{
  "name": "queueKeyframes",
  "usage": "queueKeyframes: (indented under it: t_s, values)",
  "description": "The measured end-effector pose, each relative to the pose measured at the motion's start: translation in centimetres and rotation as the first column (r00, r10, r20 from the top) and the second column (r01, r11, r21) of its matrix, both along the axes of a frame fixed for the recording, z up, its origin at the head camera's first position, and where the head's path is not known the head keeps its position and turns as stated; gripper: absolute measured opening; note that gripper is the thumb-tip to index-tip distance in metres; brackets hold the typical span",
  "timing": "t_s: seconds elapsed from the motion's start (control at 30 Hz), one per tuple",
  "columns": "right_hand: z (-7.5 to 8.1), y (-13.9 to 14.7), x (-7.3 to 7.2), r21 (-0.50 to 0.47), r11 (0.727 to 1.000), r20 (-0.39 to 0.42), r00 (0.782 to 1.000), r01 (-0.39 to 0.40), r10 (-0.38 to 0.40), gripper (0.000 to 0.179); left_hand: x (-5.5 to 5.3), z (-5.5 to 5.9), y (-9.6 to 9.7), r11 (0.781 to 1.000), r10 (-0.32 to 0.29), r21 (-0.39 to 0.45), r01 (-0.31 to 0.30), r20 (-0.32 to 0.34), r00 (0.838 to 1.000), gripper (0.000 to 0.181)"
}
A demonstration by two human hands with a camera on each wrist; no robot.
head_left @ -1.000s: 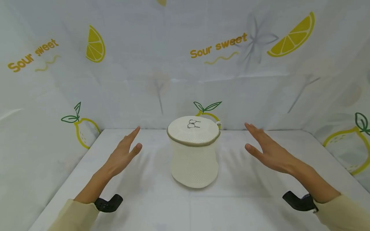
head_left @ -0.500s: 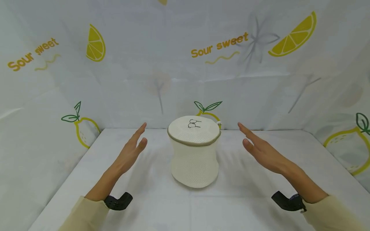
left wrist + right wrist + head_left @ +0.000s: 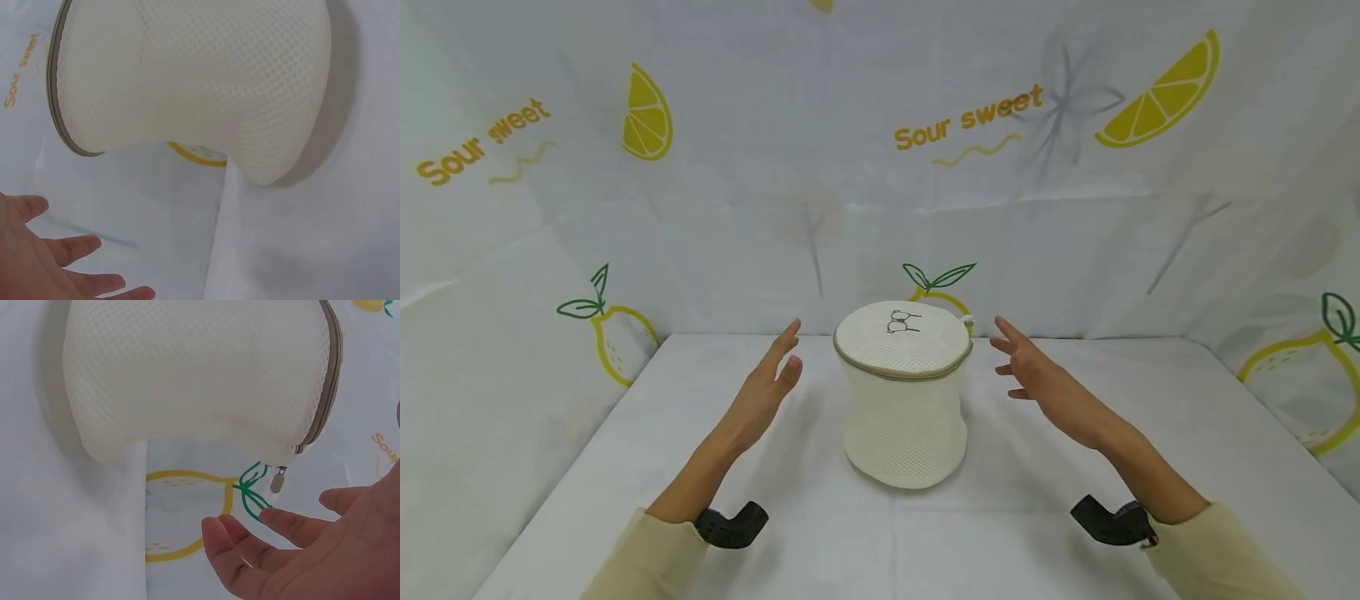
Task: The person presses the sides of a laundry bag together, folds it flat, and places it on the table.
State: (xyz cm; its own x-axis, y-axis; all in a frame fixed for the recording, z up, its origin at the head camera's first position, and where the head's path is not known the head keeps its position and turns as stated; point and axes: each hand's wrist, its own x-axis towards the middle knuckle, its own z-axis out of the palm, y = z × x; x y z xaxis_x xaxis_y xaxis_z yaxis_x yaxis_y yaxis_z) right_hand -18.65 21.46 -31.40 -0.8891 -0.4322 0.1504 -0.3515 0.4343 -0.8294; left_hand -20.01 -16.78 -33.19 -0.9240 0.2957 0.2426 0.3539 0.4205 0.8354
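A cream mesh laundry bag (image 3: 906,425), shaped like a drum, stands upright on the white table. Its round lid bears a small dark line drawing, and a tan zipper (image 3: 901,377) runs around the lid's edge. The zipper pull (image 3: 277,482) dangles on the bag's right side in the right wrist view. To the left of the bag, my left hand (image 3: 762,402) is raised with fingers extended, apart from it. My right hand (image 3: 1060,398) hovers on the other side, fingers spread and slightly bent, near the zipper pull's side. Neither hand holds anything.
White cloth (image 3: 737,200) printed with lemons and lettering hangs behind and along both sides of the white table (image 3: 970,550). A black wrist-worn device (image 3: 733,527) sits on the left wrist, and another black device (image 3: 1112,522) on the right.
Both hands have moved inward toward the bag from either side. The right hand's fingers have spread apart and now show below the thumb. The bag has stayed in place.
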Motion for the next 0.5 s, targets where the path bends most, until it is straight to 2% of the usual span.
queueKeyframes:
  t_s: [0.23,0.5]
  values:
    - [0.0,-0.9,-0.4,-0.071,0.997,0.024,0.999,-0.034,0.035,0.058,0.0,0.0,0.9,0.999,-0.003,0.052,0.0,0.059,0.998,0.07]
    - [0.1,-1.8,-1.0,-0.141,0.989,0.058,0.997,-0.041,0.05,0.056,-0.2,0.2,2.0,0.993,-0.039,0.115,0.026,0.112,0.993,0.073]
